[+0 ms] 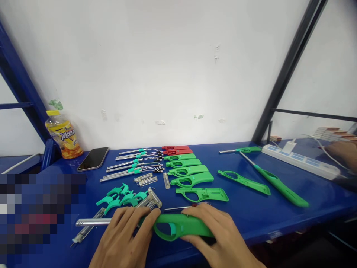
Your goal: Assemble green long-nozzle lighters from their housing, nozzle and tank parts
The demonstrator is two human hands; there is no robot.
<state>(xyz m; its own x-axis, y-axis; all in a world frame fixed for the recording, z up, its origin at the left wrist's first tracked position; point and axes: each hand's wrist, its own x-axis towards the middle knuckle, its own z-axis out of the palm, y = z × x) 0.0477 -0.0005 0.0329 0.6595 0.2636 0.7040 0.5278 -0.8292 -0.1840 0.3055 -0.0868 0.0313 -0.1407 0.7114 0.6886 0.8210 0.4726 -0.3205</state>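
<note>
Both my hands hold a green long-nosed lighter level near the table's front edge. My left hand is closed around its front, where the silver metal tube sticks out to the left. My right hand grips the handle end, thumb below and fingers above. A teal trigger shows inside the finger loop. Beyond my right fingers lies a thin metal rod, one end hidden. Teal triggers and clear fuel tanks lie in a loose pile past my left hand. A green half-shell rests behind the rod.
Metal tubes with wires and green and red shells lie in rows. Phone and drink bottle stand left. Right are a half-shell, two lighters, a power strip and another person's hand.
</note>
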